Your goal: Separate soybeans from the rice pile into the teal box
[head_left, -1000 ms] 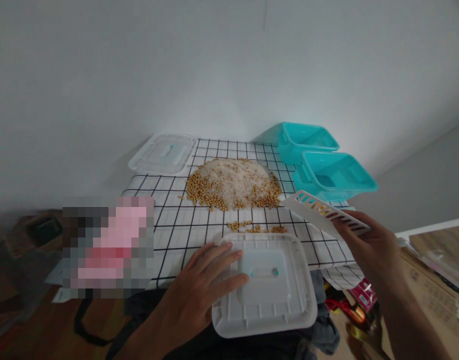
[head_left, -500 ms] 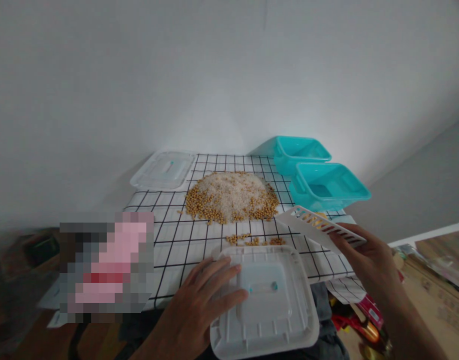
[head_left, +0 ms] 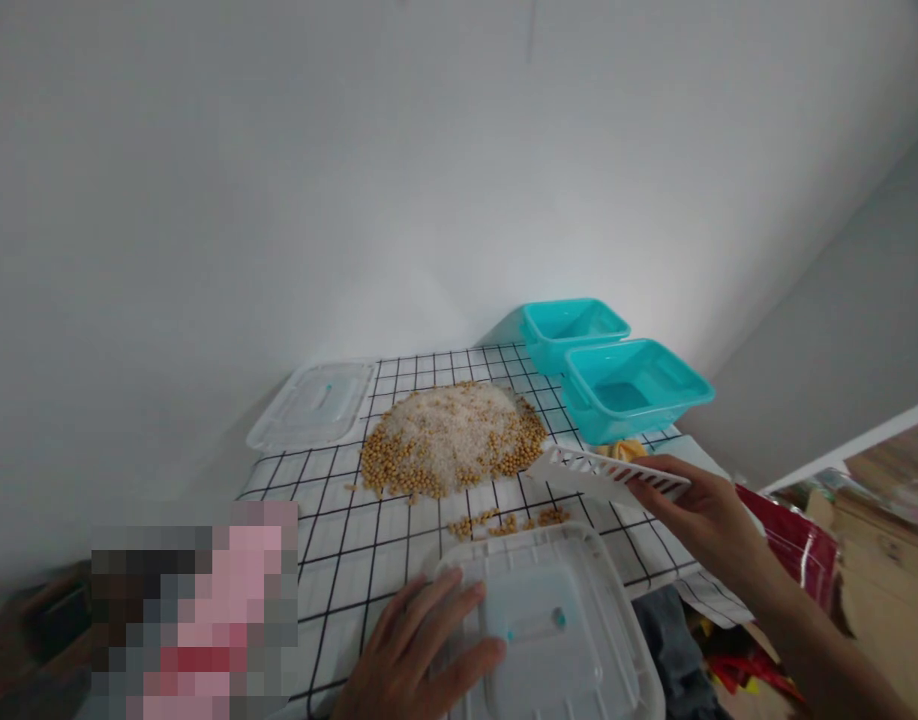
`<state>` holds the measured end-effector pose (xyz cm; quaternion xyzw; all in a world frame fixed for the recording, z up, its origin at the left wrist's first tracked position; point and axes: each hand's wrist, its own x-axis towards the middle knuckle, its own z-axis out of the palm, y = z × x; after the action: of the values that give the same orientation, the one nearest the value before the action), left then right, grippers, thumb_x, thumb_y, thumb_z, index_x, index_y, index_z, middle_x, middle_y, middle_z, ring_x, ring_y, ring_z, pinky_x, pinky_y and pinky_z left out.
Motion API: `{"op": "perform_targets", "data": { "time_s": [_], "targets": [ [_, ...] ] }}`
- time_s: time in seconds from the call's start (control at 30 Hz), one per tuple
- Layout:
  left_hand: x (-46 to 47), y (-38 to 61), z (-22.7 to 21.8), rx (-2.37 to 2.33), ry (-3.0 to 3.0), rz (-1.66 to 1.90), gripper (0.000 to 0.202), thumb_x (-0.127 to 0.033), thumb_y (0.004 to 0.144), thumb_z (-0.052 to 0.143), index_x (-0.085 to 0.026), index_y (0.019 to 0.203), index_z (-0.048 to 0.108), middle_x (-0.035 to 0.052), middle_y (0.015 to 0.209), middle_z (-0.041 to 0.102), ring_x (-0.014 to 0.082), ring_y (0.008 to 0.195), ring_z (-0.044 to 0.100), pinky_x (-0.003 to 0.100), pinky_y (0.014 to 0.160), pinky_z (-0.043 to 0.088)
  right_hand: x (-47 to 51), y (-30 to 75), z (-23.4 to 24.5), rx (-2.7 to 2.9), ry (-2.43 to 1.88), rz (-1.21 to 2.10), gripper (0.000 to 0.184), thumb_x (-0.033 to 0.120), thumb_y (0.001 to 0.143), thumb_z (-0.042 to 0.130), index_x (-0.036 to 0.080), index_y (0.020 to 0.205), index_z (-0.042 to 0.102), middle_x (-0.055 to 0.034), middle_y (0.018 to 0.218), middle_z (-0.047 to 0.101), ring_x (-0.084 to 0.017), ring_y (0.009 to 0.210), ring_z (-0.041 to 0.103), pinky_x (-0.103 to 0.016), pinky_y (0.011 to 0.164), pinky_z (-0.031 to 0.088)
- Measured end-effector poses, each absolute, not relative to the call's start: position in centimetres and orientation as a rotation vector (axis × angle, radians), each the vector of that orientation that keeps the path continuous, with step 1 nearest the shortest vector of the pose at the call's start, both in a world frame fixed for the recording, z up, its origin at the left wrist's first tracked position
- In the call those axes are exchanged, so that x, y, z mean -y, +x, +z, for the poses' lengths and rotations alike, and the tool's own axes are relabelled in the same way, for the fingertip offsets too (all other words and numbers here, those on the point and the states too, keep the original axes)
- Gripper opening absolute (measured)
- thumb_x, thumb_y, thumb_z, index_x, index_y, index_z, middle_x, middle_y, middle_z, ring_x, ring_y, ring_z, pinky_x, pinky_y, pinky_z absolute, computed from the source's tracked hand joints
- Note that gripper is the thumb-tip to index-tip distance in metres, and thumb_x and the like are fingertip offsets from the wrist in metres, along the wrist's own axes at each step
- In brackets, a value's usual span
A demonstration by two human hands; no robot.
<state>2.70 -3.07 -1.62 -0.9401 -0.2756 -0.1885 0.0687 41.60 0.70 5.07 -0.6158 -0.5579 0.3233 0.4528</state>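
Observation:
My left hand (head_left: 421, 655) lies on the left side of a translucent plastic lid (head_left: 571, 655) at the table's near edge, fingers stretched out flat. My right hand (head_left: 703, 510) grips a white slotted plastic piece (head_left: 586, 482) by its right end. Its far left end reaches close to the right edge of a pile of white rice-like grains and yellow beans (head_left: 451, 435). Several loose beans (head_left: 508, 523) lie between that pile and the lid. Whether the slotted piece touches the cloth, I cannot tell.
Two turquoise containers (head_left: 639, 385) stand open at the back right. Another translucent lid (head_left: 316, 405) lies back left on the grid-patterned cloth (head_left: 339, 530). A yellowish object (head_left: 624, 449) sits behind the slotted piece. A blurred-out pink area (head_left: 238, 575) is at left; a wall rises behind.
The view has tilted up, so the table sits lower in the picture. My right hand has brought the slotted piece slightly left and turned it flatter. My left hand stays on the lid.

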Motion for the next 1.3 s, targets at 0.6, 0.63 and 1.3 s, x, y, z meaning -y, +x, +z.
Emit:
{"op": "perform_targets", "data": {
  "time_s": [0.6, 0.63, 1.3],
  "targets": [
    [3.3, 3.1, -0.6, 0.817, -2.815, -0.543, 0.043, -0.059, 0.097, 0.046, -0.040, 0.134, 0.060, -0.0003, 0.152, 0.050, 0.0266, 0.145, 0.037, 0.045, 0.121, 0.024, -0.3, 41.4, 5.3, 1.350, -1.481, 0.813, 0.030, 0.044, 0.086, 0.075, 0.022, 0.107, 0.075, -0.0058, 0.100, 0.077, -0.021, 0.085, 0.070, -0.029, 0.074, 0.054],
    [3.3, 3.1, -0.6, 0.834, -2.818, -0.544, 0.040, -0.055, 0.098, 0.046, -0.040, 0.133, 0.060, -0.0007, 0.153, 0.050, 0.0265, 0.144, 0.038, 0.045, 0.120, 0.027, -0.4, 41.2, 5.5, 1.344, -1.477, 0.807, 0.031, 0.044, 0.085, 0.075, 0.022, 0.106, 0.075, -0.0063, 0.101, 0.077, -0.022, 0.086, 0.070, -0.030, 0.075, 0.054],
    [3.7, 3.0, 0.0, 0.871, -2.924, -0.474, 0.056, -0.049, 0.085, 0.062, -0.036, 0.138, 0.055, -0.0002, 0.159, 0.042, 0.0293, 0.145, 0.036, 0.048, 0.115, 0.035, -1.4, 40.1, 6.8, 1.458, -1.435, 0.814, 0.032, 0.043, 0.087, 0.073, 0.021, 0.110, 0.076, -0.0078, 0.100, 0.077, -0.024, 0.089, 0.070, -0.031, 0.073, 0.055]
  ]
}}
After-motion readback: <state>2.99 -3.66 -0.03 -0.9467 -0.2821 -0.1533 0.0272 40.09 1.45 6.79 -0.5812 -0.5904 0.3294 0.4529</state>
